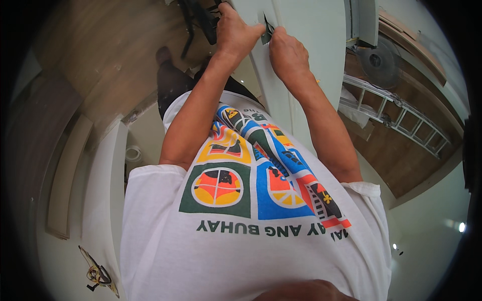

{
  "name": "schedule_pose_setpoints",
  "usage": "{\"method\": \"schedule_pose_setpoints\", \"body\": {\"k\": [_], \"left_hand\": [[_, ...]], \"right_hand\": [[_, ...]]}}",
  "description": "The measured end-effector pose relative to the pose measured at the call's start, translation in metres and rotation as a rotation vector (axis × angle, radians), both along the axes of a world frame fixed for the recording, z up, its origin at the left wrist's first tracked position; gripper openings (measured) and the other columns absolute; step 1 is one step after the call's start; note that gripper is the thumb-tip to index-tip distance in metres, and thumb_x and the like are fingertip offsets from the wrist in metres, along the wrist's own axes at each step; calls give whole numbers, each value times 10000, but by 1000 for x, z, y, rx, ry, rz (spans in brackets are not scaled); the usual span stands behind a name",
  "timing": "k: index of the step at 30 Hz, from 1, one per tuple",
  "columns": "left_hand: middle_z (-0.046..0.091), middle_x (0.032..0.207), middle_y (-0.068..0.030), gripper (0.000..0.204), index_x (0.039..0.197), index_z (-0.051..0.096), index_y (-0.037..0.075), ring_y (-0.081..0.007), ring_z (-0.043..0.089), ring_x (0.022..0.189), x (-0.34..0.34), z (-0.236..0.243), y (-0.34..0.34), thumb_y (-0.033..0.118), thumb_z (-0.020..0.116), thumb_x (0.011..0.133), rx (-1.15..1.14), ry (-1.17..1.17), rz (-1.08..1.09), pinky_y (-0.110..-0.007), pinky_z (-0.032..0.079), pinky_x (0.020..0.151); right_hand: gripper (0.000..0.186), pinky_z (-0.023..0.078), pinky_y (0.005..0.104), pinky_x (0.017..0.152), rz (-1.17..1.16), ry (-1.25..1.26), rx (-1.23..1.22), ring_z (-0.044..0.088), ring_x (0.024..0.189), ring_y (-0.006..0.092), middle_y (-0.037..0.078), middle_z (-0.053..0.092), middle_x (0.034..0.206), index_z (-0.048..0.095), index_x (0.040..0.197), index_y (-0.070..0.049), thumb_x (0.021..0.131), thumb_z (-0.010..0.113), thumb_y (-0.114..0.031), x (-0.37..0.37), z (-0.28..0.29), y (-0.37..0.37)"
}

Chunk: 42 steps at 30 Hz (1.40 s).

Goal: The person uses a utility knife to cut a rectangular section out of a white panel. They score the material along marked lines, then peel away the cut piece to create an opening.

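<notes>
At the top of the view both hands meet over a pale, smooth panel (311, 30). Between them shows a small, thin, dark grey-green piece (266, 36) with a pointed upper end. My right hand (290, 56) is closed, its thumb and fingers pinched at the right edge of this piece. My left hand (232, 34) is curled, with the thumb stretched to the piece's left edge; its other fingers are mostly hidden. Whether the piece lies on the panel or sits in a gap in it, I cannot tell.
Left of my left hand stand black legs or a frame (201, 22). An aluminium ladder (401, 113) lies at the right, near a round grey fan-like disc (377, 59). A white roll (133, 153) is at the left, and a cable bundle (97, 274) at the lower left.
</notes>
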<state>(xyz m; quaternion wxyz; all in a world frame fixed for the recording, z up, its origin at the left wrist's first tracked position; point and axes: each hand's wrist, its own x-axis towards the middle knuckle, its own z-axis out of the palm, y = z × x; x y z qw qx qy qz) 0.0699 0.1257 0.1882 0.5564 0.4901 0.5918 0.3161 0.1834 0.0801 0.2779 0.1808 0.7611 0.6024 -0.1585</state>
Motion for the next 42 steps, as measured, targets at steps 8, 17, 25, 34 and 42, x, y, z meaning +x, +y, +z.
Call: {"method": "schedule_pose_setpoints", "body": {"k": [8,17,25,34,42], "left_hand": [[714,1016,-280,714,1144,453,-103,-375,749,942,9,0,-3,228,872,670,44,34,29,-418,598,871],[702,1053,-290,717,1202,419,-73,-423,727,997,-3,9,6,213,837,695,-20,-34,7,-450,582,912],[691,1111,-302,798,1255,406,-74,-429,716,1036,1,5,-15,318,873,740,84,-19,26,-475,554,954],[682,1135,-342,763,1295,422,-48,-474,690,1095,8,3,-7,230,864,738,53,-26,113,-495,557,941],[699,1168,-274,868,1338,435,-89,-373,713,1087,3,-2,-3,297,922,732,-51,-144,32,-418,561,959]], "right_hand": [[184,537,588,791,71,53,62,685,859,516,294,711,885,566,986,17,1019,521,-159,11,-3,2],[268,532,560,845,-239,246,89,706,898,468,282,721,930,589,1110,5,1069,478,-236,1,53,-13],[247,516,506,734,-106,397,273,673,792,440,225,682,848,579,1109,-19,1093,512,-256,36,30,-31],[219,520,516,707,114,195,252,671,771,413,178,687,829,566,1028,-45,1075,572,-259,43,5,-18],[201,532,507,713,140,151,282,672,782,412,158,700,847,599,988,-68,1050,603,-260,37,3,-18]]}}
